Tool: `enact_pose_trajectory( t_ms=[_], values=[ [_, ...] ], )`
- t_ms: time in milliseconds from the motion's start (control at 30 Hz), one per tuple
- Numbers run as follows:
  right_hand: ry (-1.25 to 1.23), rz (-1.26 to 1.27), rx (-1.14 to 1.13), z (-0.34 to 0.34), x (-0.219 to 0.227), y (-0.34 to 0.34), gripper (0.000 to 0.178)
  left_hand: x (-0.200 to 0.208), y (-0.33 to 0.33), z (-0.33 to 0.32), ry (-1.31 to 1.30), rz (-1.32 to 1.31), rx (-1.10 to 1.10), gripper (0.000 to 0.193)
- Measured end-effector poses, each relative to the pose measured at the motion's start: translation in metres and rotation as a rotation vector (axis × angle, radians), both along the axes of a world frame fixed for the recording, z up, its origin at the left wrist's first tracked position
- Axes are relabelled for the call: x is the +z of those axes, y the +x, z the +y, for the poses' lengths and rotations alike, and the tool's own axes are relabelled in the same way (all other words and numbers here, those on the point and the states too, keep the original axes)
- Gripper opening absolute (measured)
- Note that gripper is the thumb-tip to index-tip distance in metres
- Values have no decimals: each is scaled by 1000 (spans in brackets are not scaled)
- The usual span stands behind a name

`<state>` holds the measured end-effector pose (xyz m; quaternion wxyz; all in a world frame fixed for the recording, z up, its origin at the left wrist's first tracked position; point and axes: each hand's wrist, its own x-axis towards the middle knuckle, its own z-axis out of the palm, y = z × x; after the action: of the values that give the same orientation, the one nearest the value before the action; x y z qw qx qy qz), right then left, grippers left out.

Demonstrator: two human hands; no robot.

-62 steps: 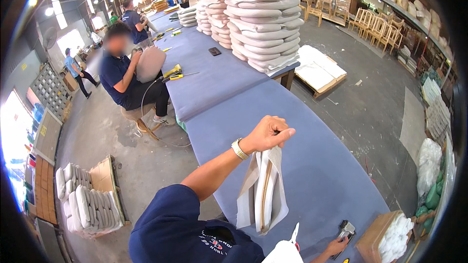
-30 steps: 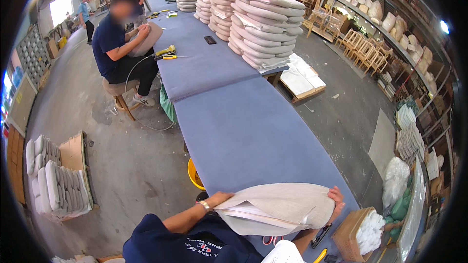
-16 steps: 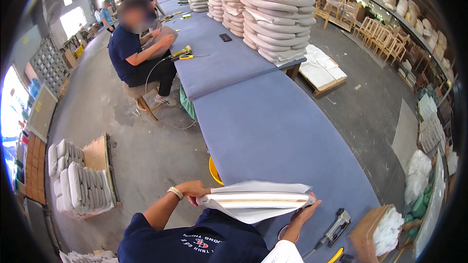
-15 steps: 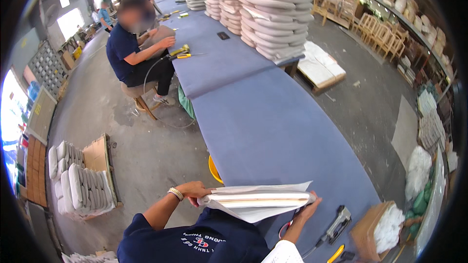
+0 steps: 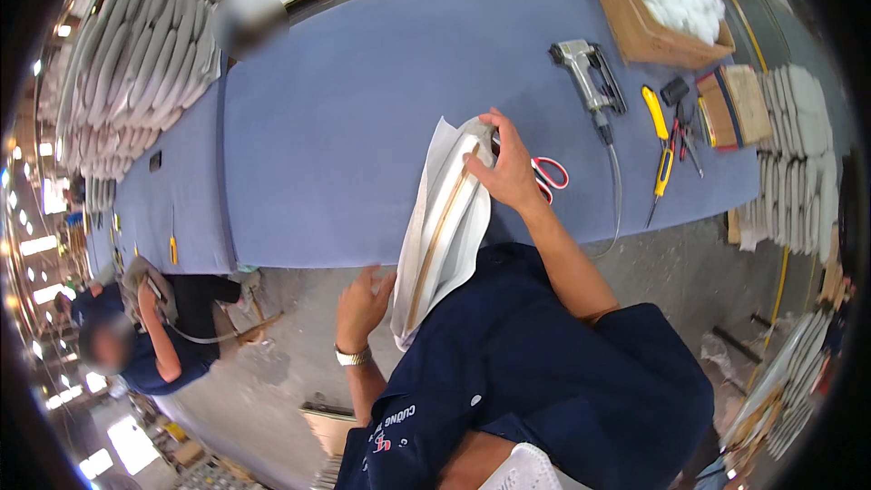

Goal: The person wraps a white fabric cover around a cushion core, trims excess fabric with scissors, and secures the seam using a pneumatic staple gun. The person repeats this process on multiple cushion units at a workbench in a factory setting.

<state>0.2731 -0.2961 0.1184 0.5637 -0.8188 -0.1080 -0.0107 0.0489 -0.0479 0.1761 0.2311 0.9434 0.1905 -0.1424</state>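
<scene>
On stretched the long blue cloth-covered table (image 5: 336, 127), and over its near edge, up against the navy short-sleeved shirt (image 5: 562, 345), slanted the white layered pad (image 5: 440, 236) with its brown edge strip and loose pale-grey fabric. The right hand (image 5: 511, 166) had the upper end, pinched between thumb and fingers, while the left hand (image 5: 363, 307) was beside the lower part, fingers loosely bent and parted, contact impossible to tell! Right of the pad lay the scissors with red-and-white handles (image 5: 551, 175).
</scene>
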Motion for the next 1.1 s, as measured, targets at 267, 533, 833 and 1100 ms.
enact_pose_trajectory(
  t_ms=[267,533,833,1100],
  values=[
    [119,56,17,-12,-22,9,27,40,151,-65,-325,-562,-445,51],
    [330,125,62,-15,-46,2,37,-30,205,-85,-350,-368,-463,86],
    [544,302,106,-19,-66,10,39,-33,230,-80,-616,-86,-365,86],
    [484,257,80,-13,-59,11,33,-47,234,-71,-526,-181,-454,87]
  ],
)
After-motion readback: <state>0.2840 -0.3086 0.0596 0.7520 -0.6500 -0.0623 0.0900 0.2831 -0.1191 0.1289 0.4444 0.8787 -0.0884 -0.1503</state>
